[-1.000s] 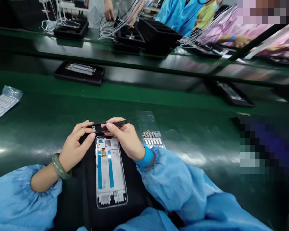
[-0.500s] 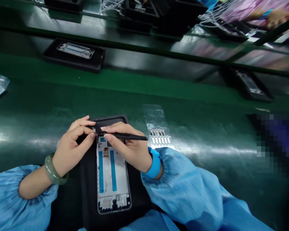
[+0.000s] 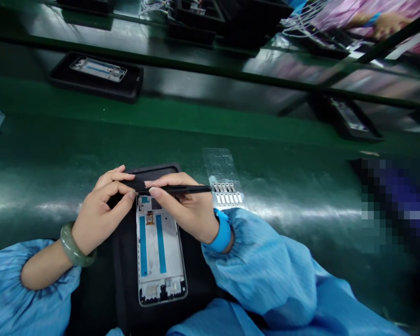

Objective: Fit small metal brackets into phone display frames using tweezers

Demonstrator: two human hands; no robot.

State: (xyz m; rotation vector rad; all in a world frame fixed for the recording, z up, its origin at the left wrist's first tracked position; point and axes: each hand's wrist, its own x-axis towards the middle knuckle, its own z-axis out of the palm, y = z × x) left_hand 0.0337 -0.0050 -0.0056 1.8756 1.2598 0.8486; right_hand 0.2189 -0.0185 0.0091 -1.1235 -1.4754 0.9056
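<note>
Thumb and fingers of my right hand [image 3: 187, 205] grip a pair of black tweezers [image 3: 191, 189], held nearly level with the tip pointing left. At that tip the thumb and forefinger of my left hand [image 3: 100, 207] are pinched together; whatever lies between them is too small to make out. Both hands are over the top end of a phone frame [image 3: 171, 261], a pale metal body with two blue strips and a small orange-brown flex part. The frame lies in a black tray [image 3: 126, 280]. My right hand covers its upper right corner.
A clear plastic sheet [image 3: 219, 163] with rows of small white-and-metal pieces lies right of the tray. Behind, another black tray [image 3: 133, 91] holds a similar phone frame [image 3: 100, 70]. A further tray [image 3: 371, 133] stands far right. Across the shelf is another person's hand [image 3: 392, 24].
The view has shifted slightly, so everything sits a little further left and up. A small light piece seen at the left fingertips before is now hidden. Both hands keep their places over the frame.
</note>
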